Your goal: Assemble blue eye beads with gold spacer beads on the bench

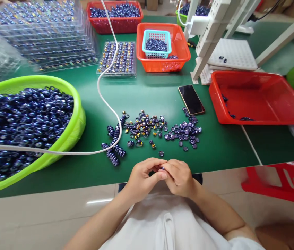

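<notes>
At the table's front edge my left hand (144,178) and my right hand (180,177) meet, fingertips pinched together. Between them shows a bit of a small shiny dark blue piece (162,168); the fingers hide most of it. Just beyond lies a single dark blue piece (161,153). Past that is a loose pile of ring-like blue pieces (143,125), some with gold-coloured parts. To its right spreads a heap of flat round dark blue caps (184,132). On the left, rows of stacked blue rings (112,157) lie under a white cable (110,107).
A green basket (80,118) full of blue rings stands left. Behind are stacked clear trays (58,41), a filled tray (117,59) and an orange basket (162,66) holding a light-blue one. A phone (191,99), a red basket (261,93) and a white post (204,52) are right.
</notes>
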Available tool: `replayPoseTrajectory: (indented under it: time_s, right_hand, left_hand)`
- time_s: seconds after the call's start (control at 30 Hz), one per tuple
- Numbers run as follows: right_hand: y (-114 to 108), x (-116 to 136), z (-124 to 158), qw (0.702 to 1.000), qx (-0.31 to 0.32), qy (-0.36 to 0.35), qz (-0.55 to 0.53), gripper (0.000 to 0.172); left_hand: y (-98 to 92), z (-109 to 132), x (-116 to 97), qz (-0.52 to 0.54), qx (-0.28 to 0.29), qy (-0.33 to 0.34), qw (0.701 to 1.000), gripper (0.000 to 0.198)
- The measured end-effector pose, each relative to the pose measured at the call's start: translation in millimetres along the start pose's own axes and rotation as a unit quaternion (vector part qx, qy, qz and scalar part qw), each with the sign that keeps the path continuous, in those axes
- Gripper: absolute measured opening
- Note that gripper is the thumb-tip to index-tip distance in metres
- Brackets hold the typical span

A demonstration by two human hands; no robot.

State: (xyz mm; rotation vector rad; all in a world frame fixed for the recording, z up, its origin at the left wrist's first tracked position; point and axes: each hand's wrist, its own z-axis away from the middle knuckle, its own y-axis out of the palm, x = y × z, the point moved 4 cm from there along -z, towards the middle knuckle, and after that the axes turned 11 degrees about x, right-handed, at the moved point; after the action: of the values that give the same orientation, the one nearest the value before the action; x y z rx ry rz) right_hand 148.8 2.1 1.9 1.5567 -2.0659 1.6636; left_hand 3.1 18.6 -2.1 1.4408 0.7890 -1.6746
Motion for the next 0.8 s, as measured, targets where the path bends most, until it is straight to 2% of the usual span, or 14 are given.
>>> replayPoseTrajectory:
  time_s: [0.37, 0.6, 0.67, 0.8]
  right_hand:
    - [1.6, -2.0, 0.3, 1.000, -0.002, -0.006, -0.016, 0.013]
    - [6.5, -3.8, 4.3, 1.000, -0.016, 0.011, -0.013, 0.026]
    - [8.2, -0.8, 2.8, 0.999, 0.000, 0.010, -0.033, 0.032]
    - [9.9, 11.6, -5.8, 0.995, 0.074, -0.015, -0.067, 0.044]
  left_hand:
    - [0.4, 0.4, 5.8, 0.030, -0.001, -0.007, 1.000, 0.026]
    - [-0.3, 0.3, 7.7, 0.104, -0.015, -0.021, 0.994, 0.033]
    - [-2.9, 2.6, 4.7, 0.123, -0.012, -0.031, 0.992, 0.041]
    - [-14.1, 14.8, -6.0, 0.107, -0.003, -0.042, 0.993, 0.053]
